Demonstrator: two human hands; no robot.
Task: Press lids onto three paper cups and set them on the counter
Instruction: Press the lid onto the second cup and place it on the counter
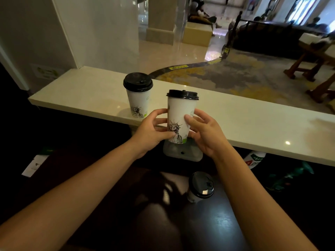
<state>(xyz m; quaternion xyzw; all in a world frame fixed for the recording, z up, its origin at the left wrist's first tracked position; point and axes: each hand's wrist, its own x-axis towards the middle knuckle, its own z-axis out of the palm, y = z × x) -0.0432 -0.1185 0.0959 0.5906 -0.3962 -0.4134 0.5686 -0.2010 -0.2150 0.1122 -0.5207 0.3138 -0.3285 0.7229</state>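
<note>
Forearms point(90, 205) extended toward the counter point(253, 124); left hand point(150, 131) and right hand point(204, 134), fingers curled round a lidded cup point(181, 109), held it upright at the counter's near edge (probably for steady placing); second cup point(138, 95) stood on the counter, third cup point(200, 187) below it.

Three lidded paper cups point(138, 104) point(181, 115) point(200, 187), two hands point(152, 129) point(204, 134), one counter point(253, 124).

Forearms stretch forward, left grip point(153, 128) and right grip point(204, 134) curled inward, clasping.
</note>
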